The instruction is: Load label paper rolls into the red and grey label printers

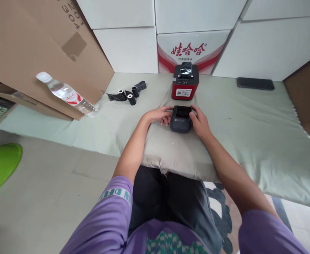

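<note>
A small dark label printer (181, 121) with a glossy black top sits on the cloth-covered table near its front edge. My left hand (160, 115) is at its left side, the index finger reaching its upper left edge and the other fingers curled. On the opposite side, my right hand (200, 121) grips the right edge, with the thumb near the top. Just behind stands a red and black receipt printer (185, 84), which has a strip of shiny black film (186, 69) on top and a white label on its front.
Several small rolls of black film (131, 98) lie at the back left. A water bottle (70, 97) leans against a large cardboard box (41, 46). A black phone (255, 83) lies at the back right. White boxes (125, 49) line the rear. A green chair (1, 165) is at left.
</note>
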Demonstrator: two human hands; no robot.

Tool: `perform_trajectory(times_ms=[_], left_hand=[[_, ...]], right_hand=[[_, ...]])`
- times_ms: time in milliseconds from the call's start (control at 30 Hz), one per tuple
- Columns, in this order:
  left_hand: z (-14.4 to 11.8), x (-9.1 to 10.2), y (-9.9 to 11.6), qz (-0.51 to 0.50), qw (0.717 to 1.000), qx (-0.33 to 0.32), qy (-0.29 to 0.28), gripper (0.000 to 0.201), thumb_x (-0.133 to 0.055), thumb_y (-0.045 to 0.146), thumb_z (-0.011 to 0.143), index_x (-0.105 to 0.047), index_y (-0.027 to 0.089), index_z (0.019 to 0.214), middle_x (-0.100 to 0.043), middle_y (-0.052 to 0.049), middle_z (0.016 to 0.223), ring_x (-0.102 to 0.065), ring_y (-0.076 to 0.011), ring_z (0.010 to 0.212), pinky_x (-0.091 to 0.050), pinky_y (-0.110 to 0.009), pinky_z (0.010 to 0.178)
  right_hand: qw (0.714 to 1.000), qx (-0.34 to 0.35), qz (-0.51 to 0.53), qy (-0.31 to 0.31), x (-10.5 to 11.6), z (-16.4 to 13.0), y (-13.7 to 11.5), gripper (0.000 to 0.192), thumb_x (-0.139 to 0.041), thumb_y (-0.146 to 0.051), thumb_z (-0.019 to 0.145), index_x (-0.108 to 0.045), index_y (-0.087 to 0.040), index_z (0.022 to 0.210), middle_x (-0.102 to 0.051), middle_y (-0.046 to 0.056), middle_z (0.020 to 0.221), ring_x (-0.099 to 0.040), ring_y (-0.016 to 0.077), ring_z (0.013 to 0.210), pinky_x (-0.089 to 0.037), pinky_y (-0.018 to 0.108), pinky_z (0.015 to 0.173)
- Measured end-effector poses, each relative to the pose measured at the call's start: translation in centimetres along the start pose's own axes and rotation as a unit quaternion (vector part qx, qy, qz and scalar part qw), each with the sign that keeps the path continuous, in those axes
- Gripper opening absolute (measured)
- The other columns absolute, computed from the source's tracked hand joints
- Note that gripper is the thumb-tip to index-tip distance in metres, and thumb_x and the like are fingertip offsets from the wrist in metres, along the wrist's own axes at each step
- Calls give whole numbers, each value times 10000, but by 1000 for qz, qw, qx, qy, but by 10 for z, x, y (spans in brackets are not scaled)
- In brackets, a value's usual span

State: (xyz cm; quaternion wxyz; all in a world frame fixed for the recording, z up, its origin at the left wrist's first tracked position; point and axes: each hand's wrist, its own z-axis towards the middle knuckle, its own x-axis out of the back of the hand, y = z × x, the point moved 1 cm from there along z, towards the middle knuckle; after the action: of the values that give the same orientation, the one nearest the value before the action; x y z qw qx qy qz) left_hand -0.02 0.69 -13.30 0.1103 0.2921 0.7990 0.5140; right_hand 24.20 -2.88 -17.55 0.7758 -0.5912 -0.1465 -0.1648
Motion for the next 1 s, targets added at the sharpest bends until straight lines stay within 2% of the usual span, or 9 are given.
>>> perform_trajectory(times_ms=[100,200,367,500,600,700,867,933,1000], left_hand=[[0,-2,0,5,1000,4,13,649,-544,177,1006,-425,197,1643,-716,13,654,-689,-125,526,-348,-182,442],[2,-2,0,6,1000,-3,30,661,-575,179,977,-458,190,1627,-710,13,658,-669,-122,521,-303,-195,439],[0,-3,5,0,998,-24,51,741,-592,123,950,-455,207,1674,-655,46,610,-573,-91,487,-265,-207,477],[-7,-6,13,-12,998,-18,61,756,-582,53,941,-458,161,1678,-624,57,587,-505,-65,466,-216,-213,482],[-8,-10,15,-8,998,-17,61,761,-579,42,946,-446,165,1685,-641,49,599,-548,-67,491,-199,-205,484],[-7,-13,14,0,997,-25,75,770,-580,46,956,-436,199,1696,-675,33,613,-619,-88,530,-181,-207,486],[-8,-15,15,16,997,-22,73,836,-515,-7,960,-359,248,1741,-653,47,589,-605,-85,521,-186,-215,495],[-9,-15,17,28,997,-24,64,835,-491,-25,950,-385,249,1732,-637,50,579,-576,-80,509,-208,-214,499],[-11,-15,18,36,997,-27,61,830,-479,-31,945,-403,244,1724,-626,53,574,-552,-77,499,-240,-211,505]], right_hand=[[997,-52,52,9,-1,3,3,676,-531,-556,906,-611,-266,1511,-648,114,1595,-734,264,859,-646,536,870],[990,-102,94,5,-3,6,4,744,-525,-406,803,-597,-258,1529,-636,108,1609,-655,197,640,-640,491,710],[989,-116,90,-25,-3,10,5,730,-533,-404,795,-685,-193,1476,-804,110,1262,-632,210,643,-611,462,677],[985,-124,113,-37,-1,11,8,689,-563,-422,853,-688,-211,1497,-822,73,1036,-612,199,611,-575,399,609],[984,-123,125,-34,0,11,8,662,-583,-408,854,-692,-241,1486,-809,85,1280,-659,202,699,-564,365,591],[984,-124,130,-23,-1,11,7,684,-581,-404,848,-650,-271,1516,-675,80,1570,-710,230,839,-571,363,600],[979,-140,149,-25,-2,11,3,749,-573,-371,828,-579,-300,1574,-593,64,1665,-705,217,823,-534,343,552],[977,-150,147,-22,-2,12,3,727,-570,-367,814,-622,-282,1535,-698,84,1533,-650,183,694,-495,332,510],[976,-166,141,-20,-2,14,3,706,-570,-354,793,-677,-242,1482,-815,99,1228,-568,161,566,-455,329,474]])
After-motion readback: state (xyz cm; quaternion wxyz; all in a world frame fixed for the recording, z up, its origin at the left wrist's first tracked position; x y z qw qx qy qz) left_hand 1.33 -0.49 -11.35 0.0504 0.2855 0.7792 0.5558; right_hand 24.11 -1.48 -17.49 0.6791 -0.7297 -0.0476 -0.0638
